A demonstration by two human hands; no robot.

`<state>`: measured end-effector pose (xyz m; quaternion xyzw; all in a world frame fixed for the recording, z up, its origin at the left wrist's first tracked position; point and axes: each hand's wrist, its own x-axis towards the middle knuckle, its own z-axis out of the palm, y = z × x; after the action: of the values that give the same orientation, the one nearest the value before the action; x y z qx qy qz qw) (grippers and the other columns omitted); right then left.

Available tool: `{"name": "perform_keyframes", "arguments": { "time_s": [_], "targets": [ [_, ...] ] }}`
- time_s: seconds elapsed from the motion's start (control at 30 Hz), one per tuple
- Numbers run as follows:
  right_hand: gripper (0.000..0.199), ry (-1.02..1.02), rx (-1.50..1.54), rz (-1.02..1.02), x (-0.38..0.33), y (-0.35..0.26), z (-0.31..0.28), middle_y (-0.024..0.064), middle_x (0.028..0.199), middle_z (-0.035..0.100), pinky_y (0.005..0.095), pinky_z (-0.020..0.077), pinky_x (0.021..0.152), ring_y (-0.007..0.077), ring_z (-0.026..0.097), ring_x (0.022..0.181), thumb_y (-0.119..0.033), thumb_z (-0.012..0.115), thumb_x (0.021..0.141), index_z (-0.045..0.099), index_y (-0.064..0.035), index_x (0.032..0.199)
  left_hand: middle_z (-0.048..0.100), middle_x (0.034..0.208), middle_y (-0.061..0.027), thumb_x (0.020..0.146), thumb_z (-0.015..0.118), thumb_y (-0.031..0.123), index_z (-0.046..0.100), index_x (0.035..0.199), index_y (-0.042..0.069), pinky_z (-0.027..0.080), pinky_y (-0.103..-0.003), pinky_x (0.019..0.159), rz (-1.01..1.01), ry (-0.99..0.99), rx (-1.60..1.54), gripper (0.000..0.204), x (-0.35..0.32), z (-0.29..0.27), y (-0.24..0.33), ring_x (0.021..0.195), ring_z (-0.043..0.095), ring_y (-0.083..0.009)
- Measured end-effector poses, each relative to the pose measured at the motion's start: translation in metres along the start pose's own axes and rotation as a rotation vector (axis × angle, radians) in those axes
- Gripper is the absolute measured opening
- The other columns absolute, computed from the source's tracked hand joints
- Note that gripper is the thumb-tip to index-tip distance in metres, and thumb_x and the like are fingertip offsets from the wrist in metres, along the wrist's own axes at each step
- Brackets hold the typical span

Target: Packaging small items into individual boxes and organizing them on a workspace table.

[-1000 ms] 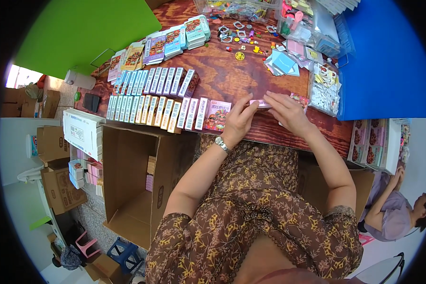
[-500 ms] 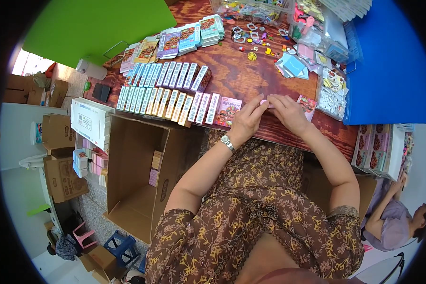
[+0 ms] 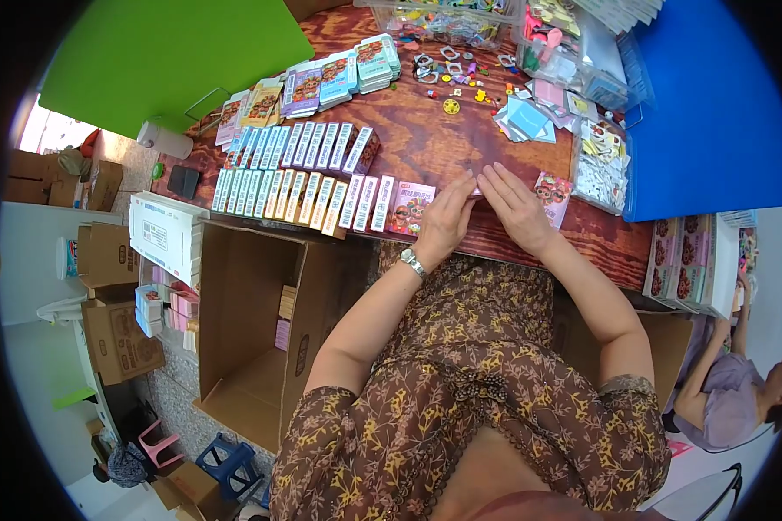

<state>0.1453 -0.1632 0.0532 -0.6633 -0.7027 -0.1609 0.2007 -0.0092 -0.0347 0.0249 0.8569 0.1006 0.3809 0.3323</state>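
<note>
Between my two hands, at the near edge of the table, a small pink box (image 3: 476,193) shows only as a sliver; most of it is covered by fingers. My left hand (image 3: 446,217), with a watch on its wrist, is closed on its left side. From the right, my right hand (image 3: 516,207) presses its straight, close-set fingers to the box. Left of my left hand, a pink printed box (image 3: 409,208) lies face up, at the end of a row of standing boxes (image 3: 314,200). Beside my right hand lies another pink printed carton (image 3: 553,196), partly covered.
A second row of boxes (image 3: 308,143) stands behind the first. Stacks of flat cartons (image 3: 374,65) lie farther back, near small loose trinkets (image 3: 451,106) and blue cards (image 3: 527,117). A clear tray (image 3: 601,169) holds white pieces. Below the table's left side stands an open cardboard box (image 3: 248,321).
My right hand's fingers have straightened and drawn together over the pink box, hiding more of it. The whole view has shifted slightly. At the far right, another person's arm has moved.
</note>
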Motion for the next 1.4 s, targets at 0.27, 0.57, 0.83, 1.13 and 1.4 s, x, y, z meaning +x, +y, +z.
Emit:
{"name": "perform_keyframes", "arguments": {
  "time_s": [0.27, 0.57, 0.83, 1.13, 1.4],
  "targets": [
    [0.056, -0.058, 0.212, 0.119, 0.015, 0.010, -0.010, 0.0114, 0.122, 0.064, 0.0419, 0.0510, 0.097, 0.0323, 0.058, 0.114, -0.005, 0.077, 0.078, 0.061, -0.0066, 0.132, 0.046, 0.143, -0.0263, 0.086, 0.068, 0.009, 0.046, 0.139, -0.003, 0.042, -0.052, 0.106, -0.045, -0.234, 0.519, 0.059, -0.006, -0.026, 0.019, 0.131, 0.045, -0.0455],
    [0.029, -0.440, 0.852, 0.394, 0.035, 0.047, -0.034, 0.0039, 0.099, 0.065, 0.0333, 0.0492, 0.087, 0.0192, 0.062, 0.100, -0.010, 0.074, 0.085, 0.064, -0.0084, 0.112, 0.043, 0.145, -0.0287, 0.087, 0.060, 0.008, 0.051, 0.136, 0.002, 0.048, -0.053, 0.098, -0.090, -0.465, 0.757, 0.051, -0.013, -0.037, 0.003, 0.132, 0.042, -0.0490],
    [0.033, -0.582, 1.142, 0.371, 0.049, 0.035, -0.001, 0.0025, 0.112, 0.064, 0.0313, 0.0492, 0.092, 0.0138, 0.060, 0.106, -0.011, 0.071, 0.088, 0.063, -0.0065, 0.121, 0.044, 0.140, -0.0380, 0.076, 0.055, -0.008, 0.051, 0.134, -0.006, 0.046, -0.049, 0.105, -0.213, -0.371, 0.375, 0.059, 0.010, -0.071, -0.004, 0.123, 0.051, -0.0508],
    [0.039, -0.326, 0.770, 0.156, 0.049, 0.015, 0.068, 0.0104, 0.116, 0.064, 0.0417, 0.0474, 0.096, 0.0287, 0.061, 0.110, -0.024, 0.070, 0.092, 0.058, -0.0079, 0.125, 0.048, 0.141, -0.0324, 0.081, 0.060, -0.008, 0.056, 0.129, -0.007, 0.046, -0.047, 0.105, -0.099, -0.294, 0.408, 0.049, 0.016, -0.086, -0.007, 0.127, 0.051, -0.0477],
    [0.039, -0.089, 0.709, 0.241, 0.056, -0.018, 0.075, 0.0157, 0.114, 0.065, 0.0455, 0.0518, 0.089, 0.0351, 0.064, 0.104, -0.024, 0.069, 0.090, 0.058, -0.0091, 0.124, 0.054, 0.136, -0.0256, 0.084, 0.065, 0.007, 0.056, 0.131, -0.002, 0.042, -0.051, 0.107, -0.012, -0.248, 0.386, 0.048, 0.021, -0.073, 0.019, 0.126, 0.050, -0.0478]
  ]
}}
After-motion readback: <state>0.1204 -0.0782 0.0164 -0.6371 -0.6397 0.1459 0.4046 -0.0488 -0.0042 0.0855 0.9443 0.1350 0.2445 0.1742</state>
